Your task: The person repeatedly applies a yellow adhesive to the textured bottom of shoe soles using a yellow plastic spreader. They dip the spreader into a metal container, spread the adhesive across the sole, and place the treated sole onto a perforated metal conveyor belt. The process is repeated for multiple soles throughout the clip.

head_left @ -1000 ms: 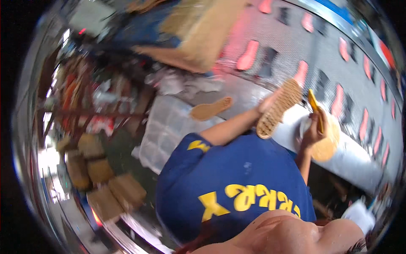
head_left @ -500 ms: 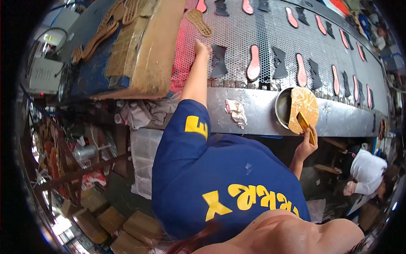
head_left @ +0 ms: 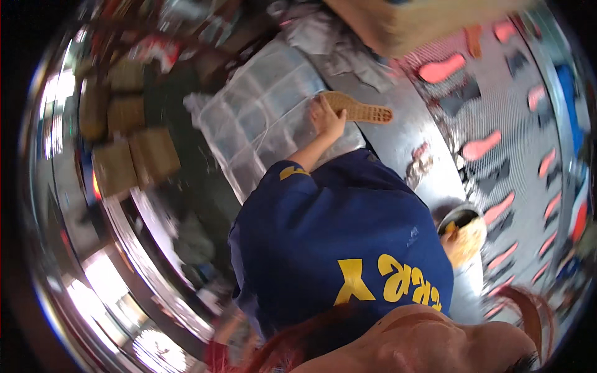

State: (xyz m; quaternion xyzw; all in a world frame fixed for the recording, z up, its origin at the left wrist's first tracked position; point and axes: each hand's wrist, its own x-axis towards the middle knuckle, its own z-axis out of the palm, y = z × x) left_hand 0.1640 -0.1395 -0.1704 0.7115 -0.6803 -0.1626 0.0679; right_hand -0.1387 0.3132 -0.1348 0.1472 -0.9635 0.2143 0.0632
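Note:
A tan shoe sole with a patterned face is held at one end by my left hand. It hangs over the metal ledge, beside a stack wrapped in clear plastic. My right hand is low at the ledge, partly hidden by my shirt and blurred. It is closed on a yellow handled tool, of which little shows, against the metal bowl with a stained tan pad across its rim.
The mesh conveyor carries pink insoles and black upper pieces. A brown sole lies at its far end near a big cardboard box. A crumpled stained cloth rests on the ledge. Cartons stand left on the floor.
The view has swung to the left. My left hand has moved back from the conveyor and now has a tan sole in it. My right hand stays by the bowl with the yellow tool.

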